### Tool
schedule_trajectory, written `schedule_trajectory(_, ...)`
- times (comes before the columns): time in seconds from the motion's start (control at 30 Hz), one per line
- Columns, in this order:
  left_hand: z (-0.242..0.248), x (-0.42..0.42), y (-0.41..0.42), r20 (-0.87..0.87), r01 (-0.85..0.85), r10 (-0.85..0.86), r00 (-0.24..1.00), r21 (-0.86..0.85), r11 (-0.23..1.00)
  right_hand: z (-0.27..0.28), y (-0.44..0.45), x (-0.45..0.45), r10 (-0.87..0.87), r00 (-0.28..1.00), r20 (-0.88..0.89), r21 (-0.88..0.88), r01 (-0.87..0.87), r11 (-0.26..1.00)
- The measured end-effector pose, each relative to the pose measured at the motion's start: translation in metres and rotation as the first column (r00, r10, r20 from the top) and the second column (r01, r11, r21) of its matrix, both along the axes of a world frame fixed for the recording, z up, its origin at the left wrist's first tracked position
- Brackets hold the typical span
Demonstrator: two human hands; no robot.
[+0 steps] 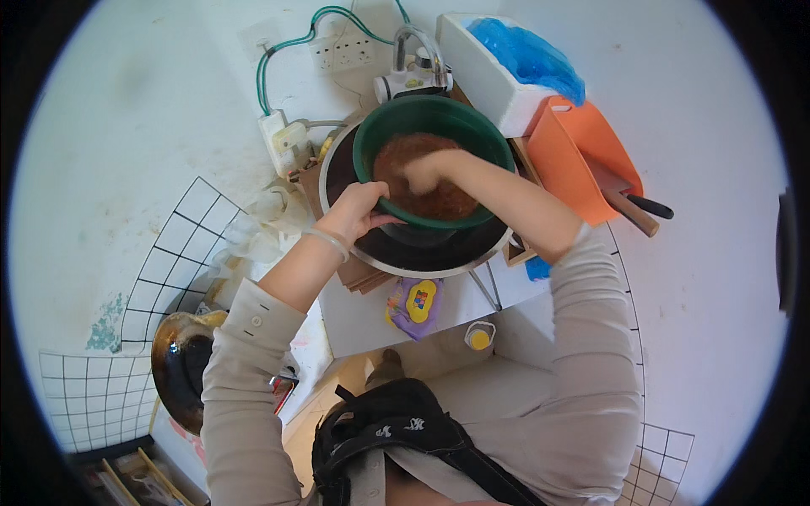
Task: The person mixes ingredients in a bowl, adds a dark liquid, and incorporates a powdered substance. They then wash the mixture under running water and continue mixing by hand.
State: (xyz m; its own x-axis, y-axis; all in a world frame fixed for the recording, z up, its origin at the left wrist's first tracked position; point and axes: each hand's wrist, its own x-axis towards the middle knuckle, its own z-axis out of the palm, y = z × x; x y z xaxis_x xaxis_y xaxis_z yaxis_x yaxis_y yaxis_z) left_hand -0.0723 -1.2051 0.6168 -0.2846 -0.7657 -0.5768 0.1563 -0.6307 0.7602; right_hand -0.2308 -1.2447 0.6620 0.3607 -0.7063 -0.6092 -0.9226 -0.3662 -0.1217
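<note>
A deep green plastic basin [493, 136] holds cloudy reddish-brown liquid [452, 205]. It sits over a wide, dark round vessel [436, 256] with a silvery rim. My left hand [361, 209] grips the basin's near left rim, thumb over the edge and fingers below; a pale bangle [326, 243] circles that wrist. Inside the basin, my right hand [425, 174] is dipped into the liquid. Its fingers are blurred and partly hidden, so whether they hold anything is unclear.
Behind the basin stands a tap with a chrome spout [421, 41]. A white foam box [481, 82] with blue plastic and an orange scoop-shaped holder [569, 152] with handled tools are at right. Purple wipes [417, 310] lie in front; a power strip [276, 142] is left.
</note>
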Motion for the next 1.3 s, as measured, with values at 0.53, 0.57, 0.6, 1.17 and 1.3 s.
schedule_trajectory(0.53, -0.001, -0.005, -0.004, 0.009, 0.017, -0.017, 1.0, 0.022, 1.0, -0.055, -0.035, -0.02, 0.183, 0.979, 0.086, -0.103, -0.174, 0.979)
schedule_trajectory(0.57, -0.003, -0.007, -0.001, -0.003, 0.02, -0.02, 1.0, 0.013, 1.0, -0.064, -0.044, -0.014, 0.085, 0.985, 0.149, 0.004, -0.087, 0.996)
schedule_trajectory(0.6, -0.001, -0.01, -0.003, -0.019, 0.034, -0.035, 0.999, -0.014, 0.999, -0.071, -0.058, -0.023, 0.063, 0.976, 0.21, -0.092, -0.045, 0.995)
schedule_trajectory(1.17, -0.003, -0.028, -0.01, -0.005, 0.038, -0.038, 0.999, 0.057, 0.998, -0.065, -0.069, -0.055, 0.148, 0.984, 0.102, -0.202, -0.125, 0.971)
schedule_trajectory(1.3, 0.002, -0.021, -0.023, -0.03, -0.043, 0.046, 0.998, 0.087, 0.995, -0.033, -0.092, -0.096, -0.536, 0.609, 0.584, 0.091, 0.607, 0.789)
